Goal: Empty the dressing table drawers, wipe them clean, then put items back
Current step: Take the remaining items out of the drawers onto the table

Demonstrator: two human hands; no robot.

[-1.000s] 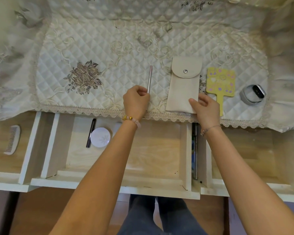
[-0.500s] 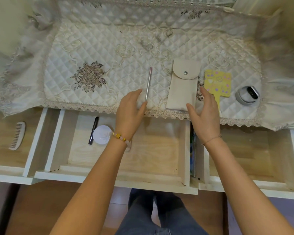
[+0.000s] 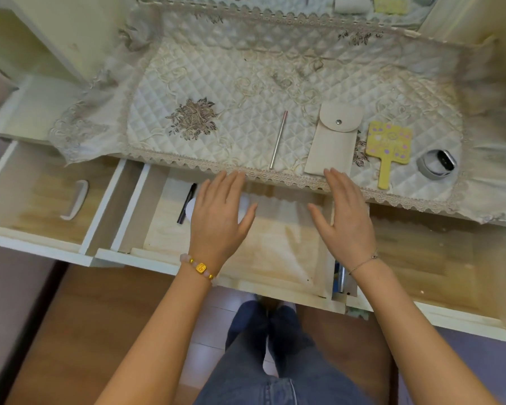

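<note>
Three drawers stand pulled out below the quilted tabletop. Over the middle drawer (image 3: 275, 258) both hands hover flat with straight fingers, holding nothing. My left hand (image 3: 219, 217) covers most of a round white compact (image 3: 191, 209), beside a black pen (image 3: 186, 203). My right hand (image 3: 345, 217) is near that drawer's right wall. On the cloth behind them lie a metal straw (image 3: 278, 139), a beige snap pouch (image 3: 332, 141), a yellow hand mirror (image 3: 387, 147) and a smartwatch (image 3: 437, 165). A white comb (image 3: 75, 200) lies in the left drawer (image 3: 27, 206).
The right drawer (image 3: 438, 264) shows bare wood. A dark flat object (image 3: 341, 280) stands in the gap between the middle and right drawers. My legs in jeans (image 3: 263, 361) are under the table. A mirror edge (image 3: 362, 4) at the back reflects the items.
Both hands let go of the straw and the pouch on the cloth and drew back, opening flat above the middle drawer. The camera tipped back and downward.
</note>
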